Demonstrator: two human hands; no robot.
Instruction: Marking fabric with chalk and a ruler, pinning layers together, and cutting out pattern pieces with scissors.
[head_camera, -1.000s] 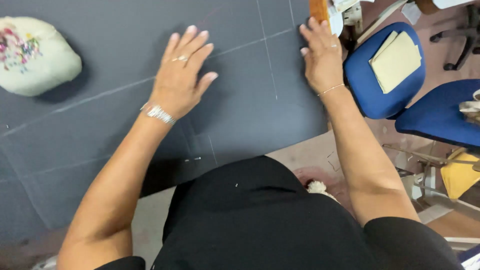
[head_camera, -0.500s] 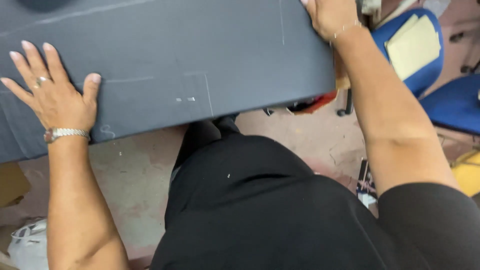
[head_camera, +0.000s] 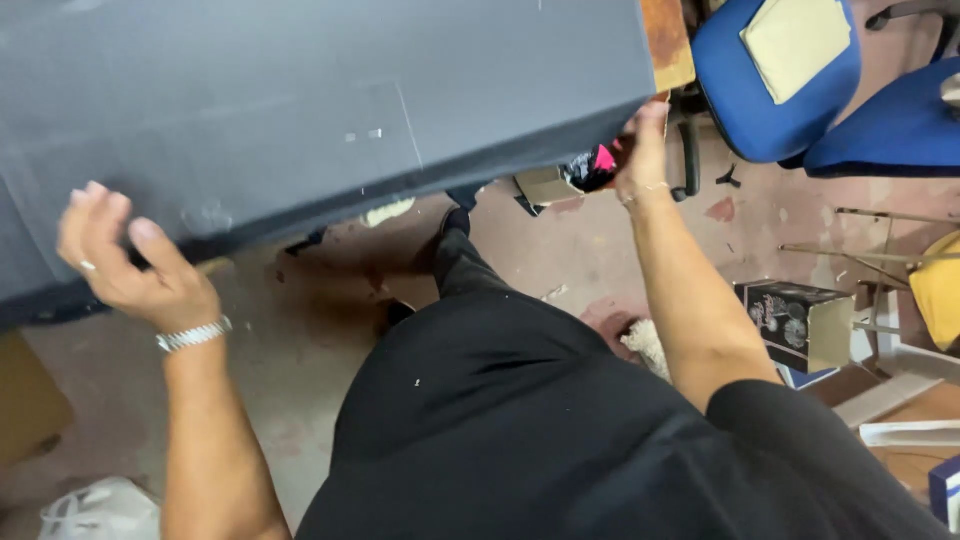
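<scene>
A large sheet of dark grey cloth (head_camera: 300, 100) with faint chalk lines covers the table across the top of the head view. My left hand (head_camera: 125, 260), with a ring and a metal watch, curls around the cloth's near edge at the left. My right hand (head_camera: 642, 150) pinches the cloth's near right corner from below, fingers partly hidden under the cloth. My black-clad legs fill the lower middle.
Two blue chairs (head_camera: 780, 90) stand at the upper right, one with a beige pad on it. A dark printed box (head_camera: 800, 320) sits on the stained floor at the right. A cardboard box (head_camera: 30, 400) and a white bag (head_camera: 100, 510) lie at the lower left.
Both hands have slid from flat on top of the cloth to its near edge and taken hold of it. The view has tipped down toward the floor; the embroidered cushion is out of sight.
</scene>
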